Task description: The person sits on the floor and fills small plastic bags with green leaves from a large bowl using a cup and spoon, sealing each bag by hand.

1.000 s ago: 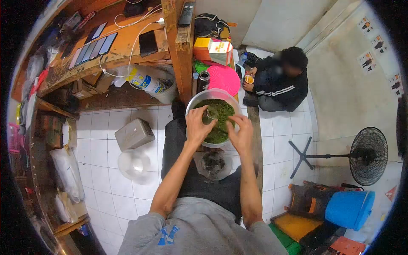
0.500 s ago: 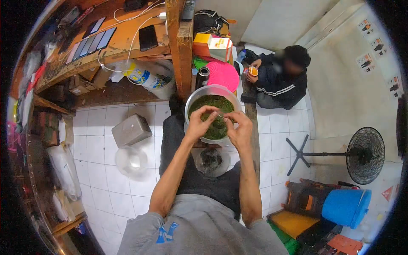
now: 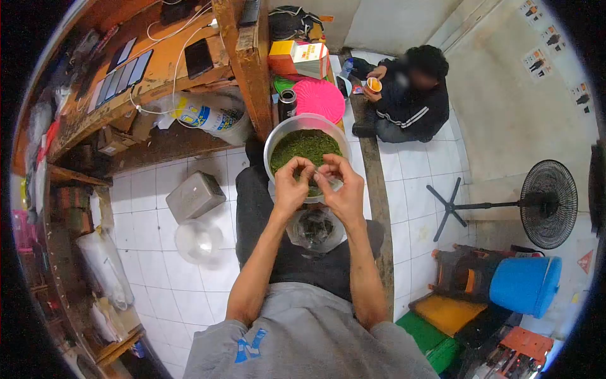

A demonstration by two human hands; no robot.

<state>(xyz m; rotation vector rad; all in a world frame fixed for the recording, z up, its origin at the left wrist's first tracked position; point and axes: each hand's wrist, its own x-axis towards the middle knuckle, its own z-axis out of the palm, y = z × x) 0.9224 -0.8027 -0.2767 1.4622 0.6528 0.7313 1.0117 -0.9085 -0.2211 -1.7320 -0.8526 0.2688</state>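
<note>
A round whitish tub (image 3: 269, 146) holds chopped green leafy material (image 3: 302, 144). Over its near rim my left hand (image 3: 292, 186) and my right hand (image 3: 341, 188) meet, fingertips pinched close together. Between them is a small clear thing, too small and blurred to name, probably thin plastic. Below the hands, between my legs, a clear container (image 3: 315, 230) has dark contents. A pink ridged lid (image 3: 320, 101) and a dark flask (image 3: 287, 104) lie just beyond the tub.
A person (image 3: 410, 95) sits at the upper right with an orange-filled cup (image 3: 374, 84). A wooden shelf (image 3: 170, 88) with phones stands at the left, a grey box (image 3: 196, 197) on the floor. A fan (image 3: 548, 203) and a blue bucket (image 3: 524, 285) are at the right.
Both hands have come together and moved nearer my body, from over the green material to the tub's near rim. The view has shifted, and the other person has raised the cup.
</note>
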